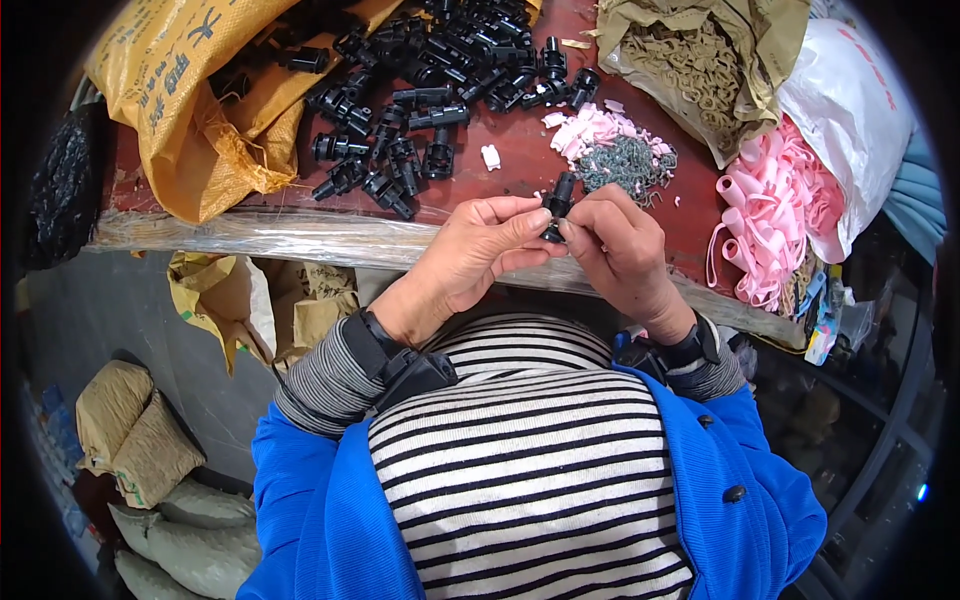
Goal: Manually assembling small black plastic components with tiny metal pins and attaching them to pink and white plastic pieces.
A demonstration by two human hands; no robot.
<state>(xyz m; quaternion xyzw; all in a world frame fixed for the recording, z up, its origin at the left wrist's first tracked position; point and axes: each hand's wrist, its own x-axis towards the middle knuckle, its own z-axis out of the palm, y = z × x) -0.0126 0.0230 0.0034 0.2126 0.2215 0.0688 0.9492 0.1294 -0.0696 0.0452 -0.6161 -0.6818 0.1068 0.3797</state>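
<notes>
Above the table's near edge, my left hand (490, 245) is closed with thumb and fingers around a black cylindrical plastic part (563, 188). The part stands roughly upright, its narrower end up. My right hand (622, 243) is pinched against the part's lower side; whatever lies between those fingertips is hidden. Just beyond my hands is a heap of small grey metal springs or clips (628, 165), with small pink plastic pieces (592, 128) beside and among them. A lone white-pink piece (490, 157) lies farther left. Many similar black parts (425, 100) are piled at the back left.
An orange woven sack (190, 110) spills black parts at the left. Back right, a paper bag (700, 70) holds tan rings. A white bag (850, 110) has pink looped plastic pieces (765, 215) at its mouth. Paper sacks (140, 430) stand on the floor at left.
</notes>
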